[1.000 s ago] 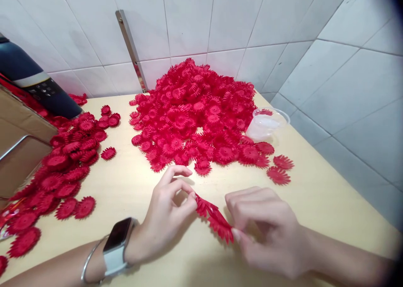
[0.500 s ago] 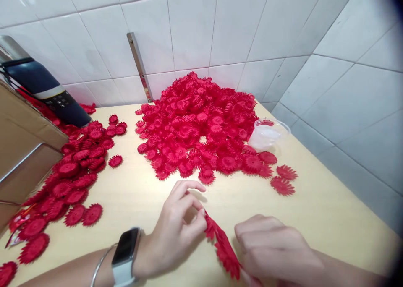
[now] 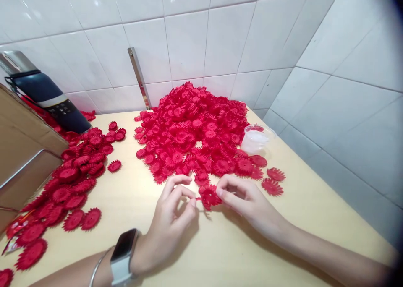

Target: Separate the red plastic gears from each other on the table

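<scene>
- Both hands meet low over the table (image 3: 315, 220): the left hand (image 3: 171, 220), with a watch (image 3: 122, 253) and a bangle (image 3: 97, 266) on its wrist, pinches one edge of a red flower piece (image 3: 209, 196) between thumb and fingertips, and the right hand (image 3: 244, 199) grips the opposite edge with its fingertips, so the piece is held between them just above the tabletop.
- Beyond the hands, near their fingertips, lies the big heap of red flower pieces (image 3: 195, 131), stacked up against the tiled wall (image 3: 189, 35).
- Well to the left of the left hand a second, flatter spread of red pieces (image 3: 72, 178) runs along the table edge, next to a cardboard box (image 3: 22, 152).
- Farther back on the left a dark blue bottle (image 3: 44, 96) leans by the wall, well apart from the hands.
- Past the right hand, at the heap's right edge, sits a clear plastic cup (image 3: 256, 138).
- A few loose red pieces (image 3: 272, 186) lie just beside the right hand.
- By the look of it, the step in hand is working on this single piece, pulling or pressing it between the fingertips; which of the two I cannot tell.
- I judge the next move calls for a steady, even two-sided grip so the thin petals do not tear or bend, and then somewhere clear to lay the piece down.
</scene>
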The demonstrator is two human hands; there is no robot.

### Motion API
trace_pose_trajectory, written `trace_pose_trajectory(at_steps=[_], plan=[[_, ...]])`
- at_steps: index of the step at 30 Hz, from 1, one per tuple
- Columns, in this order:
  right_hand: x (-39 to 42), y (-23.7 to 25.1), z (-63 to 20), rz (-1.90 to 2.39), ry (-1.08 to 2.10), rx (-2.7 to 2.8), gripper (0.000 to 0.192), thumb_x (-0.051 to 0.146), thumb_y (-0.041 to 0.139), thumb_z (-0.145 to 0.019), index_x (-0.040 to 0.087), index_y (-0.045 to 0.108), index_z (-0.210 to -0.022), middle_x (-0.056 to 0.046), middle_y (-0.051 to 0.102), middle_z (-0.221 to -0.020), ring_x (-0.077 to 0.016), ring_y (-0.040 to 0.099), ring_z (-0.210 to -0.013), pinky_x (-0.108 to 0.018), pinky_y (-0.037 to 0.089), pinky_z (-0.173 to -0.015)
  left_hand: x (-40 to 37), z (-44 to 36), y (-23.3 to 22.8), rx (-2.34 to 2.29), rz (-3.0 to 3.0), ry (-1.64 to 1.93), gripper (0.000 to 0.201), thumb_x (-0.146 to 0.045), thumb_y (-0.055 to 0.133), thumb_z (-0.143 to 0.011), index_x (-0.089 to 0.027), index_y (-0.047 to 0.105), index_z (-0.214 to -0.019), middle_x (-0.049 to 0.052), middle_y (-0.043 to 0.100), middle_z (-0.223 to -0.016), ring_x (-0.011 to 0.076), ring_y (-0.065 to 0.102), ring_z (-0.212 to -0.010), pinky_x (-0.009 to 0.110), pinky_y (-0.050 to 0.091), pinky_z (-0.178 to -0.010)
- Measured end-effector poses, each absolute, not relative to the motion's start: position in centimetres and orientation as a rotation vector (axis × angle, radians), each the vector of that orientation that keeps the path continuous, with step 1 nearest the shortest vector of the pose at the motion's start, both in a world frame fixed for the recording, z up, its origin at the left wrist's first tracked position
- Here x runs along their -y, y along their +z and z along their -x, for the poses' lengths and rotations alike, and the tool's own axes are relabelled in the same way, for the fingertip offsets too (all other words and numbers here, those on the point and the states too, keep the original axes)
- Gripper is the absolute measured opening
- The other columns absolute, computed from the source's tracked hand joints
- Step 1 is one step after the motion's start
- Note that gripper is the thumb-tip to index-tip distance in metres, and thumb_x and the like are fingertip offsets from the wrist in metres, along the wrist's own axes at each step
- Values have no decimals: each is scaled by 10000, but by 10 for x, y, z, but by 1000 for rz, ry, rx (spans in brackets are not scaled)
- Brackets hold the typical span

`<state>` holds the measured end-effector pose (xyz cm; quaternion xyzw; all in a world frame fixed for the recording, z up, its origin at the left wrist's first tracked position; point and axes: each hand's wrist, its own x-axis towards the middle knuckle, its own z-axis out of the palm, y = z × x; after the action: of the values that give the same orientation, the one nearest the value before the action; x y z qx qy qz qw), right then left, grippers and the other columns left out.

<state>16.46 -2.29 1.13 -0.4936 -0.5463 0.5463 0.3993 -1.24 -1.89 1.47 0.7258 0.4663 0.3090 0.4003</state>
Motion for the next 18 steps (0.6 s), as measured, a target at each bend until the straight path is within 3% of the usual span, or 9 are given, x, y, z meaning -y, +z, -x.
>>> trace_pose_trajectory(at_steps=[5,9,11,14,18], plan=[[27,13,-160,1195,1447,1483,175,301,536,-775,163,494,-677,23,536,-573,-98,507,-510,-206,380,-468,20,13,13,-1157,-1843,761,142,-207,406,-843,-212,536,-786,55,413,-1083,193,406,-1094,293,412,-847],[28,10,-158,1210,1465,1477,147,225,516,-769,150,504,-643,17,531,-568,-103,507,-528,-211,384,-487,19,14,11,-1135,-1872,759,131,-228,402,-847,-211,522,-795,50,403,-1087,182,410,-1094,301,381,-891],[28,9,-157,1236,1406,1457,158,208,515,-764,150,493,-618,27,496,-562,-94,474,-523,-205,367,-483,20,14,10,-1118,-1898,747,71,-277,509,-790,-206,510,-792,55,394,-1110,201,397,-1105,327,364,-916],[29,9,-155,1253,1316,1432,176,224,524,-768,151,478,-614,35,456,-574,-85,433,-534,-197,346,-488,21,12,10,-1076,-1954,694,259,-330,686,-623,-193,510,-753,69,366,-1164,252,353,-1143,367,357,-930],[32,11,-151,1182,1424,1456,184,276,504,-799,146,509,-668,19,486,-620,-93,443,-569,-198,349,-506,23,11,10,-1081,-1981,681,77,-262,553,-760,-199,547,-804,72,391,-1150,222,370,-1131,382,333,-953]])
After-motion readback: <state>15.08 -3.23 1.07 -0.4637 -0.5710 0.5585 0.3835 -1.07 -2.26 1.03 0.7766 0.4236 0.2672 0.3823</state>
